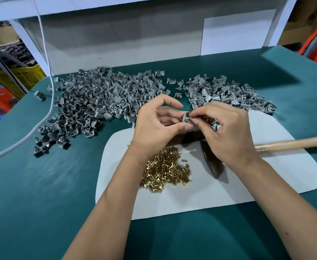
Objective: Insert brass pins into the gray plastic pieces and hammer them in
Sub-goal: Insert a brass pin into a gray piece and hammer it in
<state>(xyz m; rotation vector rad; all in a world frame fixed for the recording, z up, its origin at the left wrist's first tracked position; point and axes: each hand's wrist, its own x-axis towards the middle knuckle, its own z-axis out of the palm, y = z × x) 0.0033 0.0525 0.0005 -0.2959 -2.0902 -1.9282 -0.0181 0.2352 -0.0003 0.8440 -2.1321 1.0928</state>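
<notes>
The fingers (195,114) of the right hand (227,132) pinched a brass pin (189,118). The pin lay flat, its long way running left to right, with its tip aimed at the gray piece (186,118). The pin was just right of the piece and looked to be touching it, maybe at a small hole, but that spot was too tiny to be sure. The left hand (157,126) held the piece between thumb and curled fingers, facing the pin. Both hands hung just above the hammer (213,162), wrists low and bent in toward each other.

The right hand was the one nearer the pin, so I think it would push left, straight along the pin's line. If the pin tipped, it might miss the hole.

The pin pile (165,169) lay just left of the hammer head, on the white mat (266,181). Heaps of gray pieces (97,102) sat well behind the hammer on the bench (41,194).
</notes>
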